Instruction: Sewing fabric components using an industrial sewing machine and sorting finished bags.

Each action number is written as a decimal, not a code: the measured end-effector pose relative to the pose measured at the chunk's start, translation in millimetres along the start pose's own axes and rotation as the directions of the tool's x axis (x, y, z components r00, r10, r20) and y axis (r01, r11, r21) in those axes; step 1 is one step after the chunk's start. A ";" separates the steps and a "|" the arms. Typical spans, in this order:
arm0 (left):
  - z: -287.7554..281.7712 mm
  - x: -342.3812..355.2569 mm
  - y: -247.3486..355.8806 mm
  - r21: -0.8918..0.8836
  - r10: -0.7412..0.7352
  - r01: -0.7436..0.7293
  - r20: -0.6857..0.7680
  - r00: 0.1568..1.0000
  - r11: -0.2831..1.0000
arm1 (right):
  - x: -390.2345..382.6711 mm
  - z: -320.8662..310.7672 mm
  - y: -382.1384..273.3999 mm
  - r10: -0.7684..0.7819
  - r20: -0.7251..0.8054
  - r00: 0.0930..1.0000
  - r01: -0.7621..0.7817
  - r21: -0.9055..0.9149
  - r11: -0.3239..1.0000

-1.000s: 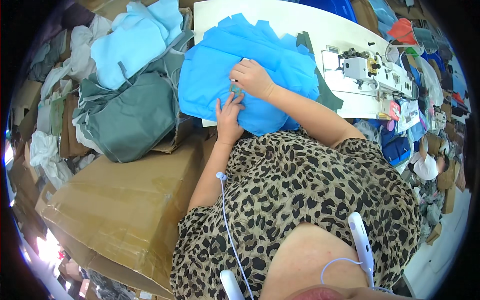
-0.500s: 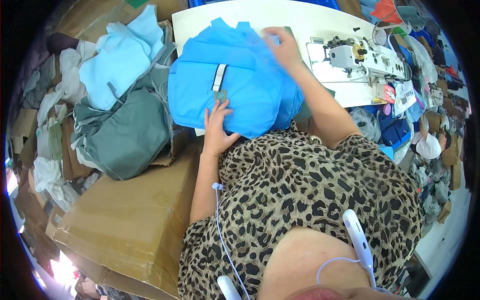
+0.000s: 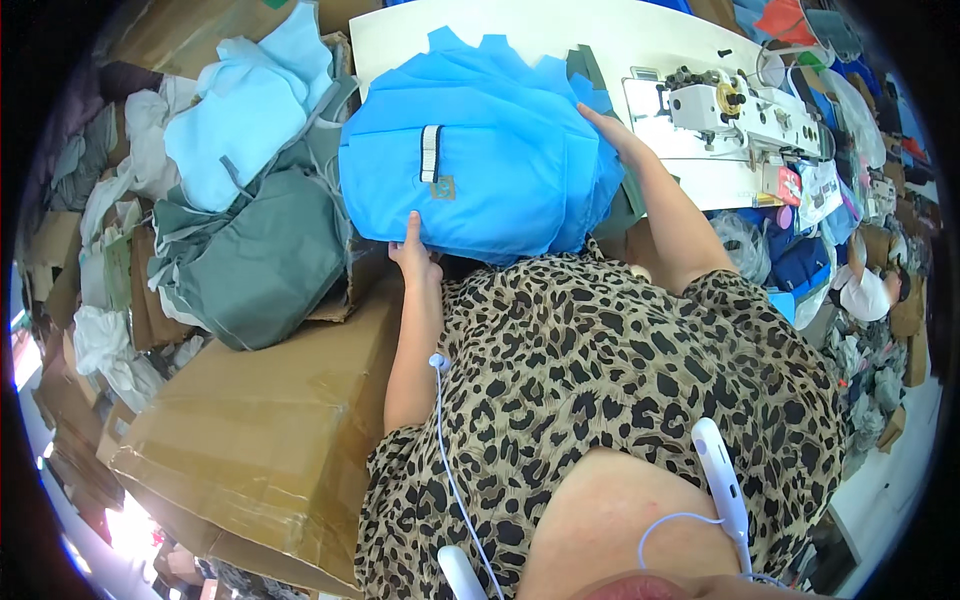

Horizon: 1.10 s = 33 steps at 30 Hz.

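Note:
A bundle of blue fabric panels (image 3: pixel 500 195), sewn like a bag, lies over the near edge of the white table. Its top panel carries a short white strap with dark edges (image 3: pixel 430 153) and a small square tan patch (image 3: pixel 443 188). My left hand (image 3: pixel 417 262) grips the near left edge, thumb on top and the other fingers mostly underneath. At the far right side my right hand (image 3: pixel 622 140) holds the bundle's edge; some of its fingers are hidden by the fabric.
A white sewing machine (image 3: pixel 735 110) stands on the white table (image 3: pixel 400 45) to the right. Dark green fabric strips (image 3: pixel 585 65) lie behind the bundle. Leftward are a dark green fabric bundle (image 3: pixel 255 260), light blue pieces (image 3: pixel 235 130) and a large cardboard box (image 3: pixel 260 430).
My right hand has moved from the top of the bundle to its right side. My left hand has slid from the patch to the near edge. The bundle's near edge has lifted slightly.

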State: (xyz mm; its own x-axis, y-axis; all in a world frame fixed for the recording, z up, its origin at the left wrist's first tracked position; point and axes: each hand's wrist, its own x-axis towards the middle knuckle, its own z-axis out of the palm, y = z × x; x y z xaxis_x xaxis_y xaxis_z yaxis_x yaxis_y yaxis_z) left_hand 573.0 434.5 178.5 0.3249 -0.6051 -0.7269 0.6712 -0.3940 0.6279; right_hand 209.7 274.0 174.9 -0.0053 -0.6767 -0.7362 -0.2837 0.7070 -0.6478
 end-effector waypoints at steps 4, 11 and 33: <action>5.2 8.2 -2.0 0.438 0.365 -0.187 -0.368 0.855 0.879 | 23.5 3.2 6.0 -0.368 -0.333 0.868 0.215 -0.417 0.883; 26.1 -1.0 9.1 0.661 0.688 -0.742 0.487 0.539 0.113 | -99.6 112.9 -94.8 -0.956 0.291 -0.033 0.786 -0.583 -0.205; 39.9 -7.3 -11.5 0.804 0.597 -0.588 0.429 0.678 0.091 | -56.0 174.7 -86.8 -0.913 0.406 -0.030 0.866 -0.446 -0.227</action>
State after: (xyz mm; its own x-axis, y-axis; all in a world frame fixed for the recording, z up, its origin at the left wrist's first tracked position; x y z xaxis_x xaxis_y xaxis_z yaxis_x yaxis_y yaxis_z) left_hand 536.4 415.8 187.6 0.3352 -0.9421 0.0013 -0.6655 -0.2358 0.7082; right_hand 402.1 286.5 238.1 0.6489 -0.5417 0.5342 -0.3675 -0.8380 -0.4034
